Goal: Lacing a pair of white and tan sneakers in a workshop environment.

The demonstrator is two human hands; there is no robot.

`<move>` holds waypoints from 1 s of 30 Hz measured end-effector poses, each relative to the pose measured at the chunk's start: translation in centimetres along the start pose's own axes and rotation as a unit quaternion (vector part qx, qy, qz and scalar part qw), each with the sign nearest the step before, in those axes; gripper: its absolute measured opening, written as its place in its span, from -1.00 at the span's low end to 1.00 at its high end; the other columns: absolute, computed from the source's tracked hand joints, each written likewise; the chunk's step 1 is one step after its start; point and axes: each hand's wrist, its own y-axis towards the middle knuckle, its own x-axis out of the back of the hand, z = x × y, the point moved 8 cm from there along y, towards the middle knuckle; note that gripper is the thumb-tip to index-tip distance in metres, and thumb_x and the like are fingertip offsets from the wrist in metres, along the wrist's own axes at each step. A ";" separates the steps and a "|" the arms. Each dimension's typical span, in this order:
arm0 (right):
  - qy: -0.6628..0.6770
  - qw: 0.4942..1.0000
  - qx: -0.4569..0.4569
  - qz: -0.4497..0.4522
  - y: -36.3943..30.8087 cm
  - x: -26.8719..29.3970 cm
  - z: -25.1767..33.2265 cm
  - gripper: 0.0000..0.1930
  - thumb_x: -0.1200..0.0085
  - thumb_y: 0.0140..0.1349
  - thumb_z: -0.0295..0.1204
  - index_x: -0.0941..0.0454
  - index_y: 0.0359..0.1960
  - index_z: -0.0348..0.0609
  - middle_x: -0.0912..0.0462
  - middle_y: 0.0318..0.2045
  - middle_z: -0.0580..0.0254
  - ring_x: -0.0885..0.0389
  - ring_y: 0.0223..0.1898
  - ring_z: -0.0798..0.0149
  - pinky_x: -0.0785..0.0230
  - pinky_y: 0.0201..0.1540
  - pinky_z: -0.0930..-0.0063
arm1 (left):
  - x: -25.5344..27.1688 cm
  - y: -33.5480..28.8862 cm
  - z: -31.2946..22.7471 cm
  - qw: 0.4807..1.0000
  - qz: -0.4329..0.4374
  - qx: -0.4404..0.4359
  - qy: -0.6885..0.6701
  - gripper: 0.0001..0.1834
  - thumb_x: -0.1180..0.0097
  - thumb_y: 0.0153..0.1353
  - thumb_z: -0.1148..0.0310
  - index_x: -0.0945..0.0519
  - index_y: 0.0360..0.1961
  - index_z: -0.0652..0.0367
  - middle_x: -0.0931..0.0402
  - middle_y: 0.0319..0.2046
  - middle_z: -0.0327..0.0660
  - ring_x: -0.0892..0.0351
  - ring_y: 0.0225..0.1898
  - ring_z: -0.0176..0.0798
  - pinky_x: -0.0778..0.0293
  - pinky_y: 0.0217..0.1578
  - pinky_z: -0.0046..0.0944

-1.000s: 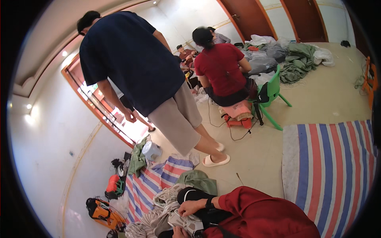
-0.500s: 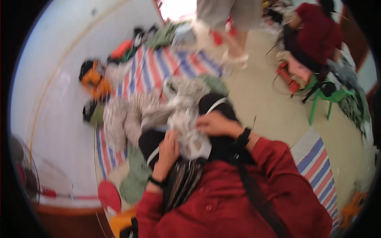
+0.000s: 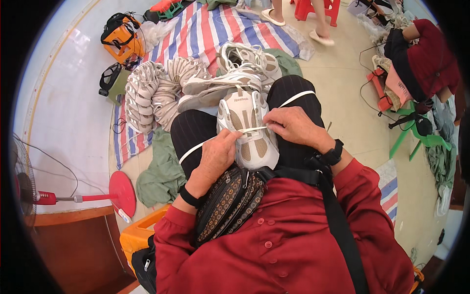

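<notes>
A white and beige sneaker upper [image 3: 258, 155] lies between my thighs, its toe end toward me. A flat white shoelace [image 3: 253, 130] is drawn across its throat. At the left side, my left hand [image 3: 213, 158] pinches the lace, and one end trails over my left thigh. My right hand [image 3: 294, 125] pinches it on the other side, with the other end running over my right thigh. Just beyond, a loose heap of similar sneaker uppers [image 3: 245, 73] touches my knees. Stacked rows of nested uppers [image 3: 141, 100] sit to its left.
A striped plastic sheet [image 3: 210, 29] covers the floor ahead. On the left are a green cloth [image 3: 164, 164], a red fan base [image 3: 122, 192] and an orange stool [image 3: 123, 45] with a black bag. A co-worker in red [image 3: 433, 56] bends by a green stool [image 3: 431, 139] at right.
My view has tilted down and steadied. The upper now lies flat and straight between my thighs. Both hands have come to the lace, which is now stretched across it.
</notes>
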 end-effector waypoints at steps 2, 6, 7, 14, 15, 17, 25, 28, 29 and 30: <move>-0.062 0.998 0.030 0.015 -0.1 0.0 0.9 -0.84 -0.13 0.09 -0.49 -0.54 -0.27 -0.16 -0.56 -0.40 0.15 -0.59 -0.32 0.07 -0.43 -0.30 0.26 | 0.1 0.2 -0.2 0.999 0.011 0.000 0.034 -0.70 0.00 0.07 0.59 -0.53 -0.14 0.11 -0.50 -0.40 -0.08 -0.57 -0.38 0.02 -0.48 -0.40 -0.09; -0.128 0.991 0.047 0.017 -0.2 -0.6 1.0 -0.88 -0.08 0.05 -0.51 -0.52 -0.34 -0.18 -0.53 -0.42 0.12 -0.56 -0.34 0.01 -0.43 -0.28 0.17 | 0.5 1.5 -0.9 0.987 0.016 -0.047 0.150 -0.71 -0.03 0.04 0.55 -0.51 -0.16 0.08 -0.45 -0.47 -0.11 -0.57 -0.45 -0.05 -0.47 -0.50 -0.09; -0.160 0.986 0.053 0.016 -0.2 -0.7 1.1 -0.89 -0.06 0.04 -0.53 -0.51 -0.36 -0.18 -0.51 -0.43 0.12 -0.56 -0.35 0.02 -0.43 -0.29 0.17 | 0.6 1.8 -0.6 0.988 0.015 -0.044 0.149 -0.71 -0.03 0.04 0.55 -0.51 -0.16 0.08 -0.45 -0.47 -0.11 -0.57 -0.45 -0.05 -0.47 -0.50 -0.09; -0.284 0.959 0.026 0.001 -0.1 0.4 -0.4 -0.90 -0.02 0.00 -0.55 -0.46 -0.40 -0.15 -0.47 -0.49 0.17 -0.55 -0.39 0.10 -0.41 -0.31 0.22 | -0.4 3.1 1.7 0.983 0.128 -0.003 0.128 -0.82 0.01 0.02 0.50 -0.48 -0.29 0.11 -0.48 -0.58 -0.05 -0.54 -0.46 0.10 -0.45 -0.43 0.01; -0.305 0.952 0.038 -0.010 -0.3 0.9 -0.4 -0.88 -0.02 0.00 -0.56 -0.45 -0.38 -0.13 -0.47 -0.51 0.20 -0.53 -0.42 0.13 -0.38 -0.33 0.27 | -0.6 3.1 2.0 0.983 0.142 0.005 0.112 -0.83 0.01 0.00 0.49 -0.48 -0.32 0.12 -0.48 -0.60 -0.02 -0.54 -0.47 0.12 -0.44 -0.43 0.03; -0.309 0.950 0.039 -0.028 -0.6 2.0 -0.7 -0.88 -0.03 0.00 -0.55 -0.45 -0.37 -0.13 -0.46 -0.51 0.21 -0.52 -0.43 0.14 -0.37 -0.34 0.29 | -0.3 2.9 2.5 0.988 0.134 0.011 0.081 -0.83 0.01 0.00 0.49 -0.48 -0.33 0.13 -0.47 -0.62 -0.01 -0.53 -0.48 0.12 -0.43 -0.44 0.02; -0.295 0.951 0.025 -0.087 -0.3 3.7 -1.1 -0.93 -0.05 0.07 -0.53 -0.47 -0.38 -0.12 -0.46 -0.53 0.21 -0.51 -0.41 0.14 -0.33 -0.29 0.29 | -1.1 1.8 3.4 0.979 0.169 0.073 -0.092 -0.80 0.01 0.00 0.47 -0.53 -0.29 0.10 -0.45 -0.64 -0.03 -0.50 -0.51 0.15 -0.40 -0.44 -0.01; -0.292 0.953 0.020 -0.073 0.5 3.2 -0.9 -0.98 -0.05 0.10 -0.50 -0.47 -0.42 -0.13 -0.49 -0.52 0.20 -0.53 -0.40 0.14 -0.33 -0.30 0.27 | -1.1 2.0 2.9 0.990 0.132 0.035 -0.031 -0.76 0.00 0.02 0.46 -0.55 -0.23 0.12 -0.44 -0.66 -0.06 -0.52 -0.54 0.06 -0.41 -0.47 -0.07; -0.292 0.954 0.021 -0.071 0.6 3.1 -0.7 -0.98 -0.05 0.10 -0.50 -0.47 -0.42 -0.13 -0.49 -0.52 0.20 -0.53 -0.40 0.14 -0.33 -0.30 0.27 | -1.7 2.3 2.6 0.988 0.149 0.011 0.032 -0.74 -0.01 0.02 0.46 -0.55 -0.20 0.14 -0.44 -0.67 -0.06 -0.51 -0.56 0.00 -0.41 -0.48 -0.12; -0.290 0.955 0.019 -0.065 0.6 3.0 -0.6 -0.98 -0.04 0.12 -0.49 -0.47 -0.43 -0.13 -0.49 -0.54 0.19 -0.54 -0.41 0.13 -0.33 -0.30 0.27 | -2.2 2.7 2.5 0.982 0.164 -0.013 0.095 -0.72 -0.02 0.02 0.46 -0.56 -0.18 0.15 -0.43 -0.68 -0.07 -0.51 -0.59 -0.06 -0.42 -0.49 -0.16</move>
